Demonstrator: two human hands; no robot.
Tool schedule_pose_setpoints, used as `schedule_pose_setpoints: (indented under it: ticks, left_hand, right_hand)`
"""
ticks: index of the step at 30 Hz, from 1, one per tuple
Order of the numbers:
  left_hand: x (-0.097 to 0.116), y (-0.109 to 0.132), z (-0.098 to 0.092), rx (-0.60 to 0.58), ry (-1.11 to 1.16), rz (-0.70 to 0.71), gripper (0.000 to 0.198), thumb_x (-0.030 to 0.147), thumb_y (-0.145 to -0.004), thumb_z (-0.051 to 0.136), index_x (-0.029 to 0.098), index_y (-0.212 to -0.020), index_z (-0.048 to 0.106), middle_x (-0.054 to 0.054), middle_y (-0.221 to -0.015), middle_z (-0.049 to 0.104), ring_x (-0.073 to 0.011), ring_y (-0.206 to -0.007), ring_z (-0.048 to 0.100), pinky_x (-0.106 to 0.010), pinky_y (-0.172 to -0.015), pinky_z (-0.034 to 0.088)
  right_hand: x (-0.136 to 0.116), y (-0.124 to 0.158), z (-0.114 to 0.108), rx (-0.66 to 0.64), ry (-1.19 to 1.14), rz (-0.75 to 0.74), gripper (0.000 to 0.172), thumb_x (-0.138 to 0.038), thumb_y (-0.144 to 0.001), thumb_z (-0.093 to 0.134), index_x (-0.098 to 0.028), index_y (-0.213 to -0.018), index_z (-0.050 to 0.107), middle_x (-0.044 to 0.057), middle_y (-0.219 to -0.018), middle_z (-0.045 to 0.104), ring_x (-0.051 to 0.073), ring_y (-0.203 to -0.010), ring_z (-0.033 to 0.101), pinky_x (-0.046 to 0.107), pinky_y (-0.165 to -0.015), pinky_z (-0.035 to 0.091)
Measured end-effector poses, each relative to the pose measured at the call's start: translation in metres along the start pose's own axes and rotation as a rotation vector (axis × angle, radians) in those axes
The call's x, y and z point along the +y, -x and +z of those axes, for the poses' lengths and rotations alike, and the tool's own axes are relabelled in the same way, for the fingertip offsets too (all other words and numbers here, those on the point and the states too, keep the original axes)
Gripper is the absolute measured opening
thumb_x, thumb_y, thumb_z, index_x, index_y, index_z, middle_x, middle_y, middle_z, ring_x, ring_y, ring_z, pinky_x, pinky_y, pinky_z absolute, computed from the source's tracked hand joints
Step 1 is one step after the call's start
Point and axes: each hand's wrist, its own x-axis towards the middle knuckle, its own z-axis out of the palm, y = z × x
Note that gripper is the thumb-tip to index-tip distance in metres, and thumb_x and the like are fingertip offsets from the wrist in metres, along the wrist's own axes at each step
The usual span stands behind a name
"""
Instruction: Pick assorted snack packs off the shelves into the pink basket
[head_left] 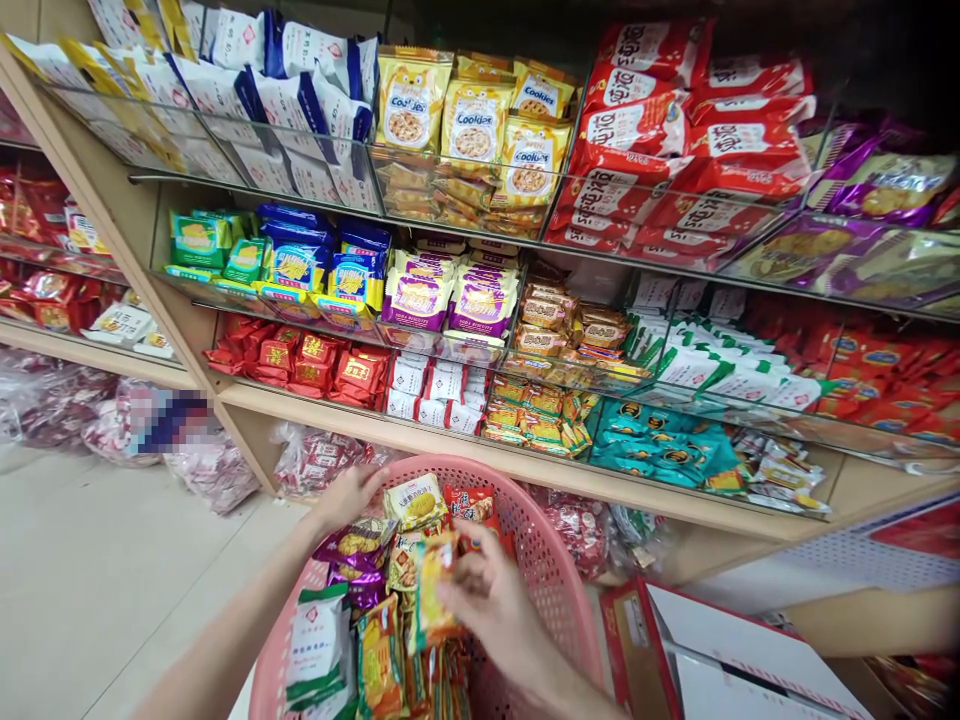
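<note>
A round pink plastic basket (pixel 551 530) with a perforated wall holds many wrapped snack packets. My right hand (pixel 499 600) is over the middle of it, thumb and fingers closed on a small yellow, orange and green snack packet (pixel 433 592). At the basket's far left rim is my left hand (pixel 351 497), its fingers bent over the edge. Below the right hand lie similar orange packets (pixel 381 650). Around them are a white and green packet (pixel 319 640), purple packets (pixel 358 575), a cream packet (pixel 415 502) and a red packet (pixel 471 505).
Wooden shelves with clear fronts (pixel 480 235) rise ahead, stocked with cookies (pixel 474 120), red packs (pixel 637 130) and teal packets (pixel 660 445). Bagged goods (pixel 322 455) sit under the bottom shelf. A white and red carton (pixel 742 650) stands right of the basket. Tiled floor (pixel 67 580) extends left.
</note>
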Motion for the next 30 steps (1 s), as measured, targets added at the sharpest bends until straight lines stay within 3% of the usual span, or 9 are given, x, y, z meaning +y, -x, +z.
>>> schedule_pose_setpoints:
  ticks: [4, 11, 16, 24, 30]
  left_hand:
    - [0.000, 0.001, -0.001, 0.006, -0.010, 0.016, 0.047, 0.053, -0.083, 0.031, 0.018, -0.076, 0.060, -0.002, -0.069, 0.063, -0.0173, -0.068, 0.058, -0.025, -0.064, 0.038]
    - [0.000, 0.002, -0.001, -0.001, -0.036, 0.012, 0.048, 0.054, -0.084, 0.029, 0.018, -0.075, 0.059, -0.001, -0.065, 0.060, -0.0155, -0.063, 0.055, -0.024, -0.061, 0.036]
    - [-0.002, 0.001, -0.001, -0.010, -0.020, 0.016, 0.048, 0.054, -0.085, 0.028, 0.018, -0.075, 0.059, -0.001, -0.066, 0.061, -0.0154, -0.065, 0.056, -0.024, -0.061, 0.036]
    - [-0.001, 0.001, 0.000, 0.004, 0.005, 0.005, 0.048, 0.054, -0.084, 0.031, 0.018, -0.076, 0.061, -0.002, -0.070, 0.065, -0.0171, -0.068, 0.058, -0.024, -0.064, 0.038]
    - [-0.003, 0.000, 0.001, 0.013, 0.007, 0.023, 0.047, 0.053, -0.084, 0.030, 0.019, -0.077, 0.061, -0.002, -0.071, 0.066, -0.0172, -0.066, 0.058, -0.025, -0.064, 0.039]
  right_hand:
    - [0.024, 0.007, 0.027, -0.117, 0.016, 0.071, 0.056, -0.021, -0.067, 0.063, -0.022, -0.117, 0.038, -0.007, -0.067, 0.053, 0.009, -0.058, 0.049, 0.023, -0.058, 0.038]
    - [0.041, 0.000, 0.049, -0.066, 0.233, 0.047, 0.042, -0.017, -0.061, 0.063, -0.020, -0.101, 0.049, -0.007, -0.063, 0.051, 0.009, -0.055, 0.048, 0.021, -0.054, 0.038]
    - [0.040, 0.000, 0.057, -0.021, 0.379, 0.021, 0.032, -0.018, -0.062, 0.062, -0.021, -0.093, 0.052, -0.006, -0.064, 0.050, 0.010, -0.055, 0.047, 0.020, -0.053, 0.037]
    - [0.060, 0.002, 0.063, 0.065, 0.545, 0.004, 0.035, -0.021, -0.065, 0.065, -0.024, -0.098, 0.053, -0.007, -0.059, 0.047, 0.012, -0.059, 0.048, 0.020, -0.055, 0.033]
    - [0.057, 0.001, 0.064, 0.126, 0.586, 0.007, 0.032, -0.022, -0.063, 0.065, -0.025, -0.093, 0.055, -0.006, -0.059, 0.048, 0.016, -0.064, 0.050, 0.024, -0.060, 0.033]
